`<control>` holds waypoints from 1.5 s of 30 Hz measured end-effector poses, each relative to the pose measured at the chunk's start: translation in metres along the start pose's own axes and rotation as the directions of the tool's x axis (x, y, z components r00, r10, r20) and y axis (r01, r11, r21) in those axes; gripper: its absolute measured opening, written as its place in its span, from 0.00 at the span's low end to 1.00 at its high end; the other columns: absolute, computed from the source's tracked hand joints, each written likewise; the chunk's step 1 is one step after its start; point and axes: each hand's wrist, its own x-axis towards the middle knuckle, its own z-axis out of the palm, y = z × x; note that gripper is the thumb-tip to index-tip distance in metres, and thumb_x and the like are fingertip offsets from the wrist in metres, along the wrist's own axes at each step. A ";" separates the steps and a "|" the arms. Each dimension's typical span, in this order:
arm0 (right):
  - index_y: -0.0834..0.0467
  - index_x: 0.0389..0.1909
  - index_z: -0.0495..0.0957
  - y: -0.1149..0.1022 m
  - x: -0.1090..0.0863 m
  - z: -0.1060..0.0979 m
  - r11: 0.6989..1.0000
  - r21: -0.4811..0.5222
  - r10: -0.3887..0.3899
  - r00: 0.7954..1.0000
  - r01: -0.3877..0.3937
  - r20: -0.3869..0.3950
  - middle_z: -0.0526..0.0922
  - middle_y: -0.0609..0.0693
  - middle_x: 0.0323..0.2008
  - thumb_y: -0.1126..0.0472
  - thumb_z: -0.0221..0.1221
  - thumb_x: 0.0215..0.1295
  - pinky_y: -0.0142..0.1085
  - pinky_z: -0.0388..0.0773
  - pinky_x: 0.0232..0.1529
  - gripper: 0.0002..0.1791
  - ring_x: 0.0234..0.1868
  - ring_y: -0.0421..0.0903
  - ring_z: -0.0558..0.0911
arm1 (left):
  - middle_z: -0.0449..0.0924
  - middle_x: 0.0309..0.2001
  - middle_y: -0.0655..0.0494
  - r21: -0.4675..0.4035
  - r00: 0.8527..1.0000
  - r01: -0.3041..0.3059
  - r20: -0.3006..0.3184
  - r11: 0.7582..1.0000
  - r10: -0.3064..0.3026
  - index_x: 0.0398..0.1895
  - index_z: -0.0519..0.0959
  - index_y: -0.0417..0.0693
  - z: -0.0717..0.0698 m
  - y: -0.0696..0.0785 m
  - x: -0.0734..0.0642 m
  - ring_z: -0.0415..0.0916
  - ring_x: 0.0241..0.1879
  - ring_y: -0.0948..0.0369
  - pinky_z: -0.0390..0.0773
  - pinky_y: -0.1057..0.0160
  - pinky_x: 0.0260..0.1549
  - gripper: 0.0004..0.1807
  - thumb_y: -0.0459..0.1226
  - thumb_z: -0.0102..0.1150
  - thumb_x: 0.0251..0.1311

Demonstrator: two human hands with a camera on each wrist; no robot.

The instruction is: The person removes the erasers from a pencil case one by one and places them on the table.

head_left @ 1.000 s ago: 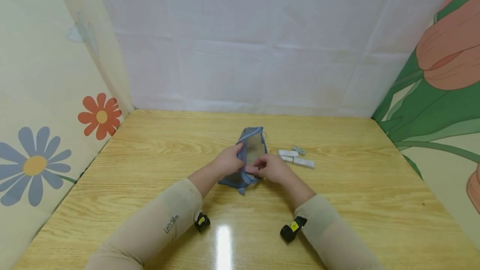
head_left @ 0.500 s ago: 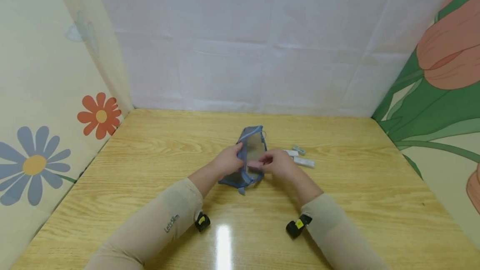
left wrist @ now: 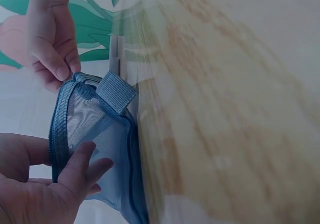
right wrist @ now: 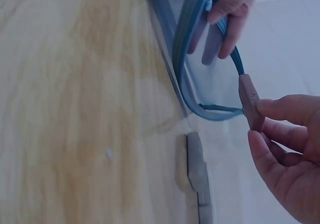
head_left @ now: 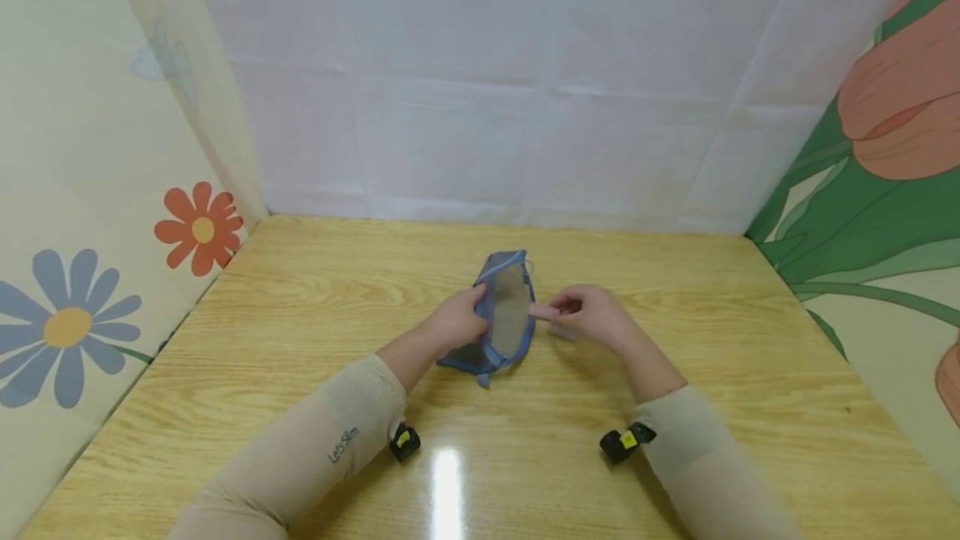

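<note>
My left hand (head_left: pixel 456 323) grips a blue mesh zip pouch (left wrist: pixel 110 139) by the edge of its mouth, thumb and fingers on either side of the mesh. The pouch stands on the table with its mouth spread toward the right. Beside that mouth, my right hand (head_left: pixel 600 319) pinches a small pink bar-shaped piece (right wrist: pixel 250 102) between thumb and fingers. In the right wrist view the piece overlaps the pouch's rim; whether they touch I cannot tell. Small whitish blocks (right wrist: pixel 196 161) lie on the table under the right hand, mostly hidden by it in the head view.
The wood-grain table (head_left: pixel 337 273) extends around both hands. A white cloth (head_left: pixel 480 107) hangs behind it, and flower-printed sheets stand on the left (head_left: pixel 67 148) and right (head_left: pixel 900 232). Black cameras (head_left: pixel 403 443) are strapped on both wrists.
My right hand has drawn back from the pouch's mouth, moving right and slightly away with the pink piece pinched in it. It now covers most of the whitish blocks. The left hand and pouch stay put.
</note>
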 end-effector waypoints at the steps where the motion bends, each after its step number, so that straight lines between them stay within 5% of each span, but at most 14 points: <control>1: 0.57 0.40 0.81 0.002 -0.001 -0.003 1.000 -0.011 -0.009 1.000 0.009 -0.008 0.81 0.49 0.36 0.58 0.61 0.56 0.38 0.76 0.40 0.11 0.37 0.45 0.77 | 0.53 0.68 0.40 0.000 1.000 0.000 0.001 1.000 0.000 0.71 0.48 0.43 0.000 0.000 0.000 0.67 0.56 0.46 0.79 0.59 0.40 0.41 0.22 0.47 0.51; 11: 0.60 0.36 0.81 0.026 -0.015 -0.021 0.999 -0.047 -0.001 0.999 -0.002 -0.052 0.80 0.52 0.34 0.59 0.62 0.55 0.37 0.75 0.37 0.10 0.36 0.46 0.76 | 0.51 0.68 0.41 -0.002 1.000 0.001 0.009 1.000 -0.001 0.71 0.47 0.43 -0.001 0.001 -0.001 0.65 0.58 0.46 0.78 0.58 0.42 0.40 0.22 0.47 0.53; 27: 0.59 0.38 0.81 0.052 -0.032 -0.031 0.989 -0.020 0.145 0.988 -0.146 -0.044 0.79 0.54 0.39 0.57 0.62 0.55 0.42 0.74 0.42 0.12 0.41 0.49 0.75 | 0.51 0.69 0.43 0.003 1.000 0.005 0.010 1.000 -0.005 0.71 0.47 0.44 -0.001 0.000 -0.001 0.65 0.58 0.46 0.79 0.59 0.41 0.40 0.23 0.47 0.53; 45: 0.60 0.32 0.81 0.063 -0.035 -0.027 0.993 -0.045 0.105 0.992 -0.109 -0.066 0.81 0.51 0.31 0.60 0.64 0.51 0.40 0.73 0.40 0.08 0.35 0.47 0.76 | 0.52 0.69 0.44 0.056 1.000 0.011 -0.002 0.998 -0.011 0.71 0.48 0.45 -0.003 -0.002 -0.002 0.68 0.55 0.48 0.79 0.60 0.40 0.40 0.24 0.47 0.53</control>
